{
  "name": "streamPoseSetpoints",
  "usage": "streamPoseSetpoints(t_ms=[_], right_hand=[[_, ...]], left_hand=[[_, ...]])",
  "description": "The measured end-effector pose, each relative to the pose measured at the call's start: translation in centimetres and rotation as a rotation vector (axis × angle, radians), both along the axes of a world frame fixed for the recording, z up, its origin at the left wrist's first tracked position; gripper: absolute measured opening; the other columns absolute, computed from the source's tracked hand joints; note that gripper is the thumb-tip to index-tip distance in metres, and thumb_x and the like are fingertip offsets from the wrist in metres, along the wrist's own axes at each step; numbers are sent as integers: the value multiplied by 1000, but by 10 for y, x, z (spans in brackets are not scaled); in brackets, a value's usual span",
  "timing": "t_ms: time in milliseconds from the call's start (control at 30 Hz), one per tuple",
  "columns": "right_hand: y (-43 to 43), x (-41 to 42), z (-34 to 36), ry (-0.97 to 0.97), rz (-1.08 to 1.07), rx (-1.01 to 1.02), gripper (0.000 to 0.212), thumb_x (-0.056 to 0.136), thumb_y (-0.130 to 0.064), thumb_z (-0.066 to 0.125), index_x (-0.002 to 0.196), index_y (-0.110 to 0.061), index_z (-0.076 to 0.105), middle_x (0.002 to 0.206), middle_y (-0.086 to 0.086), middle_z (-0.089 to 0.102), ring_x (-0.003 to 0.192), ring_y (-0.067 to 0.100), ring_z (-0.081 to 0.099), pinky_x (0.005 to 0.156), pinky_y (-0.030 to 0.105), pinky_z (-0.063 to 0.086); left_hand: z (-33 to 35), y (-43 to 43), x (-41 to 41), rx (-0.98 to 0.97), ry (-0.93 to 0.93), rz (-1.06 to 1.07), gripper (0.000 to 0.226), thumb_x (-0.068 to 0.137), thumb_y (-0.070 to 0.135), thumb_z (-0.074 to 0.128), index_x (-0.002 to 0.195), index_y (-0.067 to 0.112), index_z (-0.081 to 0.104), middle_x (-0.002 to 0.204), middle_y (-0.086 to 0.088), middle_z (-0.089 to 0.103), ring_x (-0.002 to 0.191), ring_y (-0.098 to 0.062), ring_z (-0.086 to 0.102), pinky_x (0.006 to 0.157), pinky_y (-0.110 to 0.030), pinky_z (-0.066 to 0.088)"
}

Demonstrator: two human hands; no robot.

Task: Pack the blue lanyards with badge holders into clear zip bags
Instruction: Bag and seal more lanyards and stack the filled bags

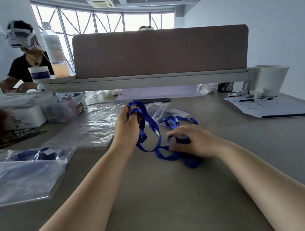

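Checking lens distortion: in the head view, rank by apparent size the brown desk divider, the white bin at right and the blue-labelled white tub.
1. brown desk divider
2. white bin
3. white tub
Bin and tub sit at similar depth, so that order seems safe.

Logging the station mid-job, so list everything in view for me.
table: one, grey, under everything
blue lanyard: count unclear, tangled, blue, centre
empty zip bags: stack, clear, left of lanyard
packed zip bag: one, clear, blue inside, near left
loose zip bag: one, clear, behind lanyard
divider: one, brown, back of table
bottle: one, clear, orange liquid, back left
tub: one, white, blue label, beside bottle
pens: two, black, on paper
paper: one, white, right
container: one, white, far right
storage boxes: two, clear and white, left
other person: one, black top, far left
left hand: one, raised, grips lanyard loops
right hand: one, on table, fingers curled on lanyard
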State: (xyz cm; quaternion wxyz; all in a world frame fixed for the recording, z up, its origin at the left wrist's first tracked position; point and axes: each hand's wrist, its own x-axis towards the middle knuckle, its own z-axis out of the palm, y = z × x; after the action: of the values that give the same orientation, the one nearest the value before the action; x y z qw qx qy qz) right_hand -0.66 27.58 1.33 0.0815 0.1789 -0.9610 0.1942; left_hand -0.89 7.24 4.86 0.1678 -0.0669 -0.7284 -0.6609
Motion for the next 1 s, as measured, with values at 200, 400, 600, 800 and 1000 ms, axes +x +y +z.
streamPoseSetpoints(t_ms=[200, 400, 600, 800, 1000], right_hand=[[41, -8, -6, -52, -105, 39, 25, 90, -34, 53, 114, -37, 62, 125, -17, 56, 120, 10, 49, 102, 41, 39], [54, -25, -9, 150, -487, 138, 33, 93, -16, 42, 113, -33, 62, 107, -3, 69, 100, 25, 58, 80, 30, 32], [63, -45, -8, 182, -735, 89, 37, 90, -18, 43, 122, -27, 58, 116, 5, 64, 111, 26, 54, 97, 36, 29], [30, -42, 0, 344, -449, 48, 38, 87, -28, 41, 119, -28, 61, 125, -5, 61, 116, 21, 51, 101, 36, 28], [-9, -53, -15, 31, -169, 180, 48, 97, -37, 29, 145, -29, 31, 154, -7, 29, 144, 9, 14, 116, 41, 1]], left_hand=[[-2, -1, 0, -2, -11, 1, 22, 96, 12, 35, 79, 17, 48, 66, 1, 44, 61, -20, 38, 58, -32, 35], [-10, 5, -3, -68, -2, -38, 21, 99, 17, 37, 82, 15, 50, 68, 2, 49, 58, -16, 40, 48, -18, 35], [-13, 10, -10, -116, 33, -25, 26, 100, 18, 38, 77, 15, 50, 66, 5, 51, 56, -11, 40, 43, -10, 31], [-14, 12, -13, -144, 47, -1, 24, 100, 20, 38, 80, 15, 50, 70, 5, 52, 57, -11, 40, 42, -9, 29], [-16, 10, -14, -166, 53, -6, 24, 100, 19, 37, 85, 6, 51, 71, 0, 51, 58, -13, 37, 53, -23, 30]])
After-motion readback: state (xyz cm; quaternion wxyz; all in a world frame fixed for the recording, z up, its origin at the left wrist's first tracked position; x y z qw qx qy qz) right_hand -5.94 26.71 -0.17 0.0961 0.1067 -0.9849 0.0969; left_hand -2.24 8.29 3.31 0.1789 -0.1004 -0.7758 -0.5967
